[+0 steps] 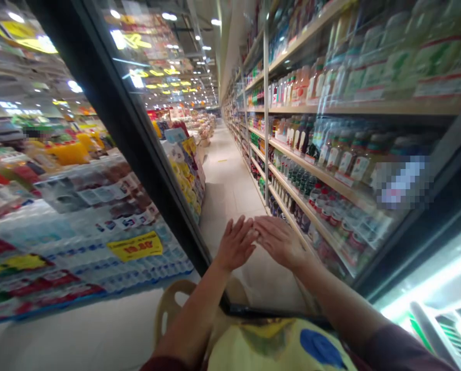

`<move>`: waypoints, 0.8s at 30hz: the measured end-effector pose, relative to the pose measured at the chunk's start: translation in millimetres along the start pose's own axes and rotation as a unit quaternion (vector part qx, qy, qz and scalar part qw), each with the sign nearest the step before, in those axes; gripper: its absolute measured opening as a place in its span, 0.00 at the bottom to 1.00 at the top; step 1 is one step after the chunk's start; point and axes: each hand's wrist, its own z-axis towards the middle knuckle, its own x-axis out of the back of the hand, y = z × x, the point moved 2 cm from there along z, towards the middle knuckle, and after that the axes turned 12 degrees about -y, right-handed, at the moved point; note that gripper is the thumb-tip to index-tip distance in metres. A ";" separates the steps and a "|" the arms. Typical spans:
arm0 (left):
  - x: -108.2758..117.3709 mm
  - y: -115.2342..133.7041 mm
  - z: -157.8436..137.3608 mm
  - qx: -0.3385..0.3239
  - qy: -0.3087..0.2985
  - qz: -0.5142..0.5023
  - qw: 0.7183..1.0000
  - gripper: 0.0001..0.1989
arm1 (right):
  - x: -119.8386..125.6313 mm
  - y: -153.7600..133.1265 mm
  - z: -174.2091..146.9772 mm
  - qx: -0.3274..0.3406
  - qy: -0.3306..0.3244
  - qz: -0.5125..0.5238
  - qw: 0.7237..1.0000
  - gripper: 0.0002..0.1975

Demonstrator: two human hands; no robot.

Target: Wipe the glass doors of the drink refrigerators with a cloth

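Observation:
My left hand (236,245) is stretched out in front of me with its fingers spread. Close beside it, my right hand (278,239) lies flat with fingers extended, its fingertips meeting or overlapping those of the left. Neither palm shows anything held. Both hands are in front of a large glass door (234,190) in a dark frame (153,170); whether they touch the pane cannot be made out. Below my arms is a pale yellow garment (280,350) with a blue patch.
Shelves of bottles (346,159) appear on the right through or in the glass. Stacked packs of bottled drinks (137,221) with a yellow price sign (135,247) stand left. A tan stool or chair (163,314) is near my left forearm. Lower right is a lit cooler (454,319).

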 end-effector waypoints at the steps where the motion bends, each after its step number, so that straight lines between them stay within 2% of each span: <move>1: -2.6 0.9 -1.8 0.008 -0.005 0.018 1.000 0.27 | 10.4 7.7 -6.6 -0.028 0.023 -0.039 0.999 0.23; 3: -6.4 4.0 -6.7 0.023 -0.023 0.050 0.998 0.25 | 22.8 19.5 -22.4 -0.081 0.057 -0.138 0.985 0.29; 6: -0.7 3.9 -10.7 0.038 -0.024 0.082 0.996 0.24 | 17.4 25.8 -42.9 -0.095 0.053 -0.259 0.960 0.30; 8: 15.3 -9.2 -7.5 0.069 0.019 0.101 0.992 0.28 | 7.0 25.7 -49.8 -0.094 0.047 -0.286 0.952 0.29; 12: 65.9 -64.1 13.1 0.203 0.156 0.109 0.961 0.35 | -1.2 22.9 -49.7 -0.107 0.059 -0.276 0.953 0.28; 13: 75.7 -75.2 19.1 0.213 0.182 0.101 0.955 0.35 | -0.4 22.0 -48.6 -0.109 0.062 -0.278 0.952 0.26; 15: 84.1 -83.1 27.2 0.185 0.207 0.079 0.957 0.35 | 1.4 20.2 -47.0 -0.110 0.063 -0.290 0.949 0.24; 17: 75.9 -69.6 26.2 0.134 0.189 0.059 0.971 0.34 | 1.4 19.1 -46.9 -0.113 0.063 -0.297 0.946 0.22; 21: 39.7 -20.7 9.0 0.054 0.066 0.054 0.995 0.25 | -2.8 18.9 -48.2 -0.122 0.075 -0.296 0.944 0.19; 23: 38.7 -18.8 11.3 0.026 0.043 0.076 0.996 0.22 | -4.5 19.3 -47.7 -0.122 0.074 -0.302 0.942 0.18; 24: 46.3 -27.7 18.5 0.029 0.044 0.091 0.994 0.23 | -5.0 19.3 -47.1 -0.122 0.073 -0.306 0.941 0.18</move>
